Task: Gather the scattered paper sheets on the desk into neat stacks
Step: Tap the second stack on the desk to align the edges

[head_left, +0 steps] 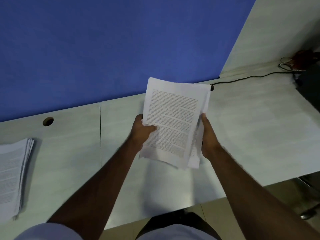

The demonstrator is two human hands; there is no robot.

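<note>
Arms: you're reaching over desk (242, 135).
Left hand (142, 130): gripping bundle (173, 122) edge, thumb on top.
Right hand (208, 141): fingers hidden behind bundle, squaring loose sheets.
Stack (13, 174): parked left, done pile.

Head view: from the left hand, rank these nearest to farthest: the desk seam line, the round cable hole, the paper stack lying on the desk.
From the left hand, which grips the held sheets:
1. Desk seam line, just to its left.
2. Round cable hole, farther left, near the blue partition.
3. Paper stack on the desk, at the far left edge.
</note>
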